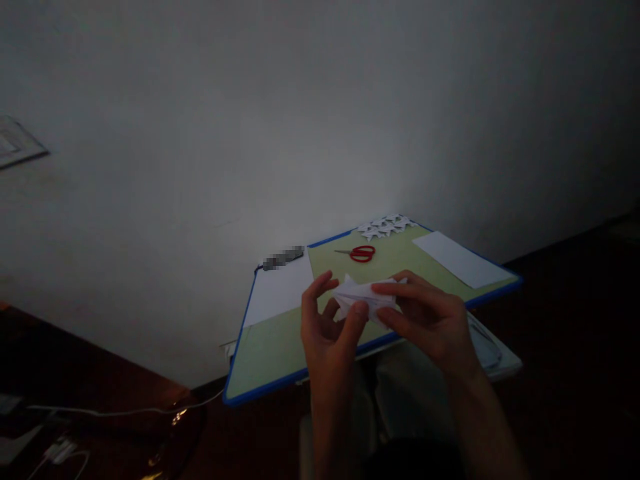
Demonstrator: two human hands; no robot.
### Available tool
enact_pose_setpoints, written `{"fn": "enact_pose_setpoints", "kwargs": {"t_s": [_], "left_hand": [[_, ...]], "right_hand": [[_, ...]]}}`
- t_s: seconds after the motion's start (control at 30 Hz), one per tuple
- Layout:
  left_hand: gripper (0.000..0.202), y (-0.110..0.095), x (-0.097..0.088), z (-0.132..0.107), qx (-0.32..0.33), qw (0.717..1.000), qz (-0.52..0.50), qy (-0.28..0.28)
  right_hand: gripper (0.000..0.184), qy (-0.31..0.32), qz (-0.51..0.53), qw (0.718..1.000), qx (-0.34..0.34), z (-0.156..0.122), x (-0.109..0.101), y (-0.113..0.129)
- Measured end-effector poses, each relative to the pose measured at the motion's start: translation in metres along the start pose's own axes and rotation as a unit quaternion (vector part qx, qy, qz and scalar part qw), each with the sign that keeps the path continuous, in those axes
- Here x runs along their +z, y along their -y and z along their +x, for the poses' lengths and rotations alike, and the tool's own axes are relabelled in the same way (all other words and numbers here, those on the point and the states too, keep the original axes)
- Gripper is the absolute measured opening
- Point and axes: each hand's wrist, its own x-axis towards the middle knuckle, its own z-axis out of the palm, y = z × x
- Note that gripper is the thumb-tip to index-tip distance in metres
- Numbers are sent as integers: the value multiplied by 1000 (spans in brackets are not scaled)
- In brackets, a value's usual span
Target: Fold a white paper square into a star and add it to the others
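Note:
Between my two hands is a folded white paper piece [355, 291] with pointed corners, raised over the near edge of the table. My left hand [327, 327] pinches its left part, the thumb pressed on the front and the index finger lifted away from the paper. With thumb and fingers, my right hand [433, 317] grips the right end. Beyond the hands, red-handled scissors [363, 253] lie on the tabletop, blades pointing left. Several similar folded white paper shapes [385, 227] sit grouped at the far edge.
The pale green table [273, 353] has a blue rim and stands against a grey wall [225, 133]. White sheets lie at the left [280, 290] and right [460, 259]. A blurred-out dark object [283, 258] rests on the left sheet. A white cable [125, 412] runs at lower left.

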Motion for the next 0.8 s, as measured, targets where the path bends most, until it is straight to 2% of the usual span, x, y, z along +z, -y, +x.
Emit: {"fn": "enact_pose_setpoints", "kwargs": {"t_s": [0.07, 0.13, 0.2, 0.63, 0.8], "left_hand": [[48, 0, 1, -1, -14, 1000, 12, -6], [31, -2, 1, -2, -37, 999, 31, 10], [22, -3, 1, -3, -52, 997, 40, 34], [20, -2, -5, -8, -18, 998, 51, 43], [20, -4, -11, -6, -13, 996, 62, 65]], "right_hand": [[27, -5, -7, 1000, -7, 0, 0, -1], [28, -12, -19, 1000, -16, 0, 1, -1], [28, -18, -31, 999, -20, 0, 2, -1], [35, -6, -21, 999, -40, 0, 2, -2], [39, 3, -13, 999, -39, -1, 4, -3]]}}
